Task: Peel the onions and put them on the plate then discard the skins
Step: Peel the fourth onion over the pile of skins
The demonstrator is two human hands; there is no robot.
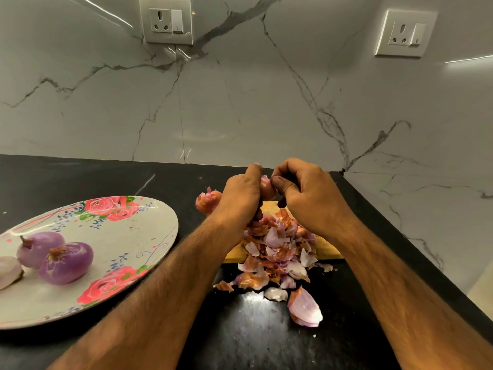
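Onion in hand (267,189), one: being held in the air just above the far end of the board, papery skin partly on. Left hand (240,193) is curling round its near side, and right hand (306,193) is pinching at its top with thumb and fingertips, so both are gripping the same onion. Risks, as judged: the small onion could be slipping out of the pinch and dropping into the heap below. Pulling too deep could be tearing away good flesh. The forearms, hanging close over the heap, could be sweeping loose pieces further across the counter and making the clearing-up harder. Skins (274,244), too many to count: lying heaped on the board (234,255), one, and spilling off its near edge onto the counter (80,177), with one thick fleshy piece lying nearest the camera. Unpeeled onion (206,201), one: sitting on the counter just behind the left hand. Plate (149,231), one, flowered: sitting well to the left, carrying peeled onions (66,263), three, the leftmost being cut by the frame edge. Sockets (166,21), two, on the wall behind.
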